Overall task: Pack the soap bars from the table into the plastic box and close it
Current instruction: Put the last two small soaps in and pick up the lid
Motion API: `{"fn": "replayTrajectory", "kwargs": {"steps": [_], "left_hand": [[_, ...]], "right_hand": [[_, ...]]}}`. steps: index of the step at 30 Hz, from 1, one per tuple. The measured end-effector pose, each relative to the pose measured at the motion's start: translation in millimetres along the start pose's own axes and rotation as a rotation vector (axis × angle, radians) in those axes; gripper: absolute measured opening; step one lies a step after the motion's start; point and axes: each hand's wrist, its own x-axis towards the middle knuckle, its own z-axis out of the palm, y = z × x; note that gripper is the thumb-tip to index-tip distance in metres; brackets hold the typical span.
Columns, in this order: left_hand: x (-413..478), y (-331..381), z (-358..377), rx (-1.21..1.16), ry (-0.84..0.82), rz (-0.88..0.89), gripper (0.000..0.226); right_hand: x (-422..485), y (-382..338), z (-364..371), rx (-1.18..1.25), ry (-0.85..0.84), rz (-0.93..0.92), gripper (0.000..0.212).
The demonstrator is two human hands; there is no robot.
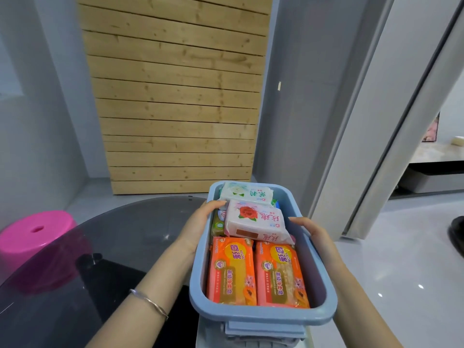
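Note:
A blue plastic box without a lid is held up in front of me, above the table's right edge. Inside lie two orange soap bars side by side at the near end, a white bar with a red rose on top in the middle, and a white and green bar at the far end. More wrapped bars show underneath. My left hand grips the box's left rim. My right hand grips the right rim. A blue latch hangs at the box's near end.
A dark glass round table lies to the left and below. A pink plastic stool stands beyond it at left. A wooden slat panel leans against the wall ahead. A doorway opens at right, with a black shoe on the floor.

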Motion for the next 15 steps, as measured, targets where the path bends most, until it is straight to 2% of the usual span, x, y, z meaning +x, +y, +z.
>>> {"fn": "replayTrajectory", "kwargs": {"steps": [3, 7, 15], "left_hand": [[2, 3, -6, 0.027, 0.016, 0.005, 0.026], [3, 10, -23, 0.058, 0.058, 0.032, 0.025], [-22, 49, -84, 0.074, 0.110, 0.165, 0.046]], "right_hand": [[-3, -1, 5, 0.011, 0.012, 0.014, 0.035], [-6, -3, 20, 0.003, -0.003, 0.027, 0.028], [-4, 0, 92, 0.036, -0.164, 0.044, 0.031]]}}
